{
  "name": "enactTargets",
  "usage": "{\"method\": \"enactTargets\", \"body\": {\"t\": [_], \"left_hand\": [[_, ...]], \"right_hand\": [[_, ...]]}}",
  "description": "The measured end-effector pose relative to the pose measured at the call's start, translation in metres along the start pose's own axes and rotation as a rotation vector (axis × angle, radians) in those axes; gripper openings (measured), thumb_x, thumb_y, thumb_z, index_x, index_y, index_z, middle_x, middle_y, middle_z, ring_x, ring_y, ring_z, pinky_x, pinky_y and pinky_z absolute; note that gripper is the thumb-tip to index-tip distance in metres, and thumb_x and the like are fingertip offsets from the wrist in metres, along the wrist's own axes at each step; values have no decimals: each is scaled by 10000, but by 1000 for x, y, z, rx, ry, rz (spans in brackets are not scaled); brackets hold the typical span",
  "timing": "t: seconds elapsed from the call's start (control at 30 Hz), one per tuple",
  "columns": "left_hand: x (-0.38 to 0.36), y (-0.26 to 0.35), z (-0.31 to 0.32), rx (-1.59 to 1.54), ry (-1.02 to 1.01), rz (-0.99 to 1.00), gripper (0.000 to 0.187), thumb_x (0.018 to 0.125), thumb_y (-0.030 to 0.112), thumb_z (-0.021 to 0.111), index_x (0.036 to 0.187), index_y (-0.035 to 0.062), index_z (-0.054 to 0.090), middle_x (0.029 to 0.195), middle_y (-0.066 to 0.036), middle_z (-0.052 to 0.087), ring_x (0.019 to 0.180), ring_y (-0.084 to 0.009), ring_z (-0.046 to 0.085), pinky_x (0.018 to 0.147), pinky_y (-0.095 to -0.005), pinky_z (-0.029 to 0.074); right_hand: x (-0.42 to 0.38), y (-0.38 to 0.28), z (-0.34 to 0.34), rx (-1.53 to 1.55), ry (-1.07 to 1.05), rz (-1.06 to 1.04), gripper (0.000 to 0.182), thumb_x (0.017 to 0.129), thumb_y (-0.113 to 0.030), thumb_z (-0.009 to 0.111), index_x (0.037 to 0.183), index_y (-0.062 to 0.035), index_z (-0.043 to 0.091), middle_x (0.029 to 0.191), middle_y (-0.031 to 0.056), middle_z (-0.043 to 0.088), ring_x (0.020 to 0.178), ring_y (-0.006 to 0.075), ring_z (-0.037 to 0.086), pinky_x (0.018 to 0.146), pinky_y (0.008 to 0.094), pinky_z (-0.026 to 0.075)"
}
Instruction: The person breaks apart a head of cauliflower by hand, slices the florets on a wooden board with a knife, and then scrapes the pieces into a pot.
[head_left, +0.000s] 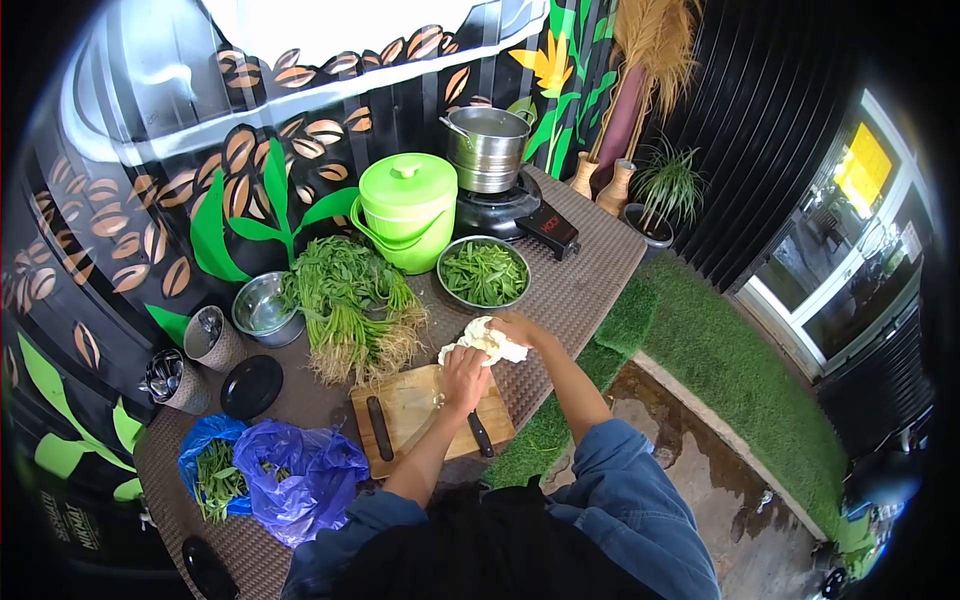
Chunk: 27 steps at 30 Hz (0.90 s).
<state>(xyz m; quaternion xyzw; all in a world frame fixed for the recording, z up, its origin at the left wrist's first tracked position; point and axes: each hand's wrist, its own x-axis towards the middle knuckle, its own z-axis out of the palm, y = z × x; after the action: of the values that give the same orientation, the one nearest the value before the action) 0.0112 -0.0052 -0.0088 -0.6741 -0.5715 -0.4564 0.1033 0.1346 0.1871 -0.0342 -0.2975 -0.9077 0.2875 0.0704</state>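
Observation:
Both hands grip a white crumpled cloth (488, 342) at the table's front edge. My left hand (464, 376) holds its near end above the wooden cutting board (412, 404). My right hand (519, 328) holds its far end, close to the metal bowl of cut greens (484, 273). Two black-handled knives lie on the board, one at its left (380, 428) and one at its right (480, 434). A big bunch of leafy greens with roots (350, 305) lies beyond the board.
A green lidded bucket (406, 207), a steel pot (487, 147) on a black cooker (520, 215), an empty steel bowl (264, 308), two utensil cups (176, 378) and a black lid (251, 385) stand behind. Blue plastic bags with greens (280, 472) lie left. Artificial grass covers the floor on the right.

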Motion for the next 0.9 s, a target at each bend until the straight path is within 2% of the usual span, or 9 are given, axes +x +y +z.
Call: {"method": "enactTargets", "body": {"t": [0.13, 0.23, 0.3, 0.33, 0.4, 0.43, 0.67, 0.73, 0.9], "left_hand": [[-3, 0, -4, 4, -18, 0, 260, 655, 80, 737, 839, 76, 554, 844, -65, 572, 848, -276, 523, 771, -396, 418], [1, -5, -7, -148, -75, -55, 230, 748, 146, 713, 925, 61, 594, 887, -85, 605, 877, -282, 557, 781, -378, 447], [10, -10, -7, -212, -88, -239, 316, 810, 248, 686, 1037, 41, 610, 845, -106, 655, 814, -289, 619, 737, -368, 487], [17, -10, -8, -210, -89, -241, 316, 810, 248, 686, 1037, 41, 610, 845, -106, 655, 814, -289, 619, 737, -368, 487], [35, -9, -7, -201, -181, -517, 420, 796, 324, 698, 1092, 39, 613, 745, -129, 672, 699, -297, 652, 675, -374, 508], [42, -8, -6, -205, -140, -561, 472, 757, 383, 713, 1080, 51, 625, 709, -162, 664, 684, -352, 648, 645, -432, 498], [37, -42, 26, -326, -322, -801, 523, 725, 366, 756, 1113, 53, 600, 783, -154, 644, 747, -304, 636, 688, -392, 492], [26, -44, 40, -293, -121, -681, 463, 745, 335, 745, 1072, 44, 595, 932, -169, 609, 873, -291, 600, 770, -373, 474], [21, -49, 60, -534, -64, -742, 398, 769, 257, 731, 1032, 13, 560, 1011, -154, 574, 928, -239, 569, 804, -337, 453]], "right_hand": [[-8, -11, -6, 106, -24, 77, 630, 839, -546, 434, 1223, -60, 549, 1244, 206, 540, 1150, 355, 502, 963, 400, 392], [-11, -15, -7, 166, 5, 172, 390, 910, -383, 391, 1159, -137, 563, 1155, 183, 542, 1074, 373, 497, 921, 407, 416], [-9, -16, -6, 109, -14, 150, 417, 907, -403, 385, 1168, -127, 557, 1178, 175, 542, 1079, 357, 506, 914, 403, 421], [-10, -19, -7, 112, -16, 148, 417, 907, -403, 385, 1168, -127, 557, 1178, 175, 542, 1079, 357, 506, 914, 403, 421], [-15, -22, -10, -9, 25, 14, 418, 910, -403, 374, 1163, -128, 563, 1192, 171, 544, 1071, 346, 519, 904, 402, 428], [-17, -25, -11, -8, 27, 17, 418, 910, -403, 374, 1163, -128, 563, 1192, 171, 544, 1071, 346, 519, 904, 402, 428], [-25, -35, -18, 255, -17, 229, 460, 886, -452, 424, 1212, -156, 556, 1266, 150, 520, 1101, 310, 527, 881, 380, 451], [-26, -34, -20, 292, -34, 254, 470, 884, -450, 434, 1219, -142, 551, 1258, 152, 526, 1093, 306, 531, 869, 373, 458], [-37, -34, -17, 406, 105, 282, 528, 869, -449, 472, 1252, -91, 532, 1266, 146, 541, 1062, 281, 561, 813, 358, 486]]}}
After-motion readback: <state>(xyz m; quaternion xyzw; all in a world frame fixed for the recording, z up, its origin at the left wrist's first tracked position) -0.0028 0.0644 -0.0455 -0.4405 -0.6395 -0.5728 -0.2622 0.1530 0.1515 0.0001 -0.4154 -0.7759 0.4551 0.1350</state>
